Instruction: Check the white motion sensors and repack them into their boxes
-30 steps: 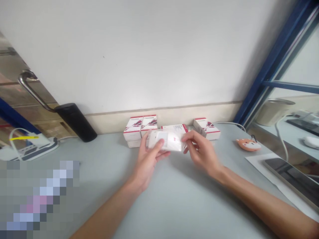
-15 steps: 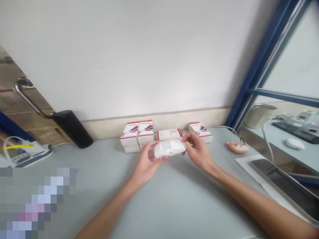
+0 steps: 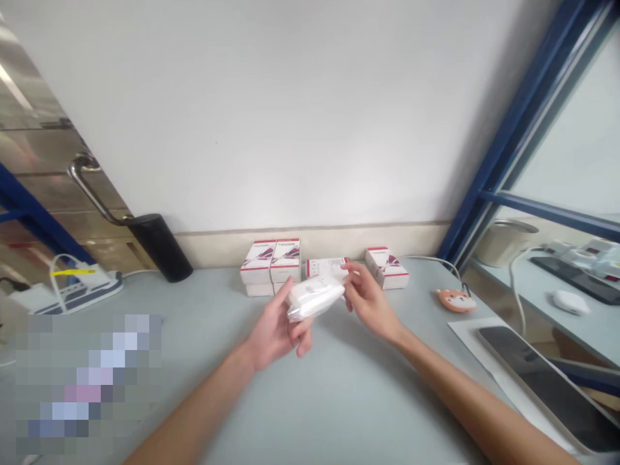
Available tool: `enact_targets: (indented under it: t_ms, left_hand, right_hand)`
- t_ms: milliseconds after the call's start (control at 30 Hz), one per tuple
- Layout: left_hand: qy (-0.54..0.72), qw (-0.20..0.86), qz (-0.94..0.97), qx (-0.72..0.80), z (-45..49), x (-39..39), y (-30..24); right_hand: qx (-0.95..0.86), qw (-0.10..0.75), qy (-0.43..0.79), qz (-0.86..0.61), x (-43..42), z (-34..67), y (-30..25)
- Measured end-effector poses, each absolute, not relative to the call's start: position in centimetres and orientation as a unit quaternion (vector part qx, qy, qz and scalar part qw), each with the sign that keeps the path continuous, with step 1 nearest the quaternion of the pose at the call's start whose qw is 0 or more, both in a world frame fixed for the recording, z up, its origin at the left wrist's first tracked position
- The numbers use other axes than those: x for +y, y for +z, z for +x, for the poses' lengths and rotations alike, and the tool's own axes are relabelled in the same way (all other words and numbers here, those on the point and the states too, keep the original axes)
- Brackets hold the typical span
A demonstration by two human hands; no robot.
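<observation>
A smooth white device in clear plastic wrap [image 3: 314, 296] is held above the table, tilted with its right end higher. My left hand [image 3: 277, 326] is closed around its left end, thumb behind and fingers beneath. At the opposite end, my right hand [image 3: 371, 300] has its bent thumb and fingers on the wrapped edge. Just behind lies a white and red box [image 3: 314, 265], partly hidden by the device and my right hand.
Stacked white and red boxes [image 3: 271, 263] stand against the wall on the left. More such boxes [image 3: 387, 268] are at the right. Farther right are an orange animal-faced pouch [image 3: 456, 299] and a phone-like slab [image 3: 542, 381]. A black cylinder [image 3: 161, 248] and a power strip [image 3: 82, 290] sit left.
The wrapped device has turned, its right end rising and its left end dropping. My left fingers have shifted underneath it. The camera view has moved slightly left.
</observation>
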State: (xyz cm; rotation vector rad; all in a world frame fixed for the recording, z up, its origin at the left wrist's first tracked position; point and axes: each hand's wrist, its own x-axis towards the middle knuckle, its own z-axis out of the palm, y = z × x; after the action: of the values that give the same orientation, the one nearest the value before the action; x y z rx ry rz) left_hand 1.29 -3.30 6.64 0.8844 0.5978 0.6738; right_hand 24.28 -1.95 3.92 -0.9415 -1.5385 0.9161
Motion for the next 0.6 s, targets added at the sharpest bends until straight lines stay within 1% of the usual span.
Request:
enact_targets:
  t_ms: [67,133,233,333,433,533,600]
  left_hand:
    - [0.336,0.831,0.382,0.226,1.0,-3.6,7.5]
    - [0.352,0.837,0.380,0.177,0.9,-4.1,8.3]
    - [0.378,0.796,0.434,0.186,1.0,-4.8,8.7]
    - [0.425,0.712,0.479,0.289,1.4,-4.6,7.9]
    - [0.439,0.631,0.510,0.386,1.6,-3.7,6.7]
    - [0.437,0.585,0.523,0.438,1.5,-3.0,5.9]
    - [0.443,0.570,0.507,0.471,1.5,-3.0,5.7]
  right_hand:
    - [-0.631,0.520,0.426,-0.388,-1.9,24.0,4.0]
    - [-0.634,0.504,0.439,-0.389,-2.1,23.7,4.0]
    - [-0.653,0.503,0.417,-0.382,-2.7,23.3,3.7]
    - [-0.689,0.524,0.335,-0.372,-3.3,23.1,3.0]
    - [-0.731,0.517,0.251,-0.368,-3.8,23.1,2.7]
    - [-0.791,0.477,0.168,-0.343,-4.3,23.3,3.2]
    - [-0.842,0.427,0.081,-0.320,-4.6,23.4,3.8]
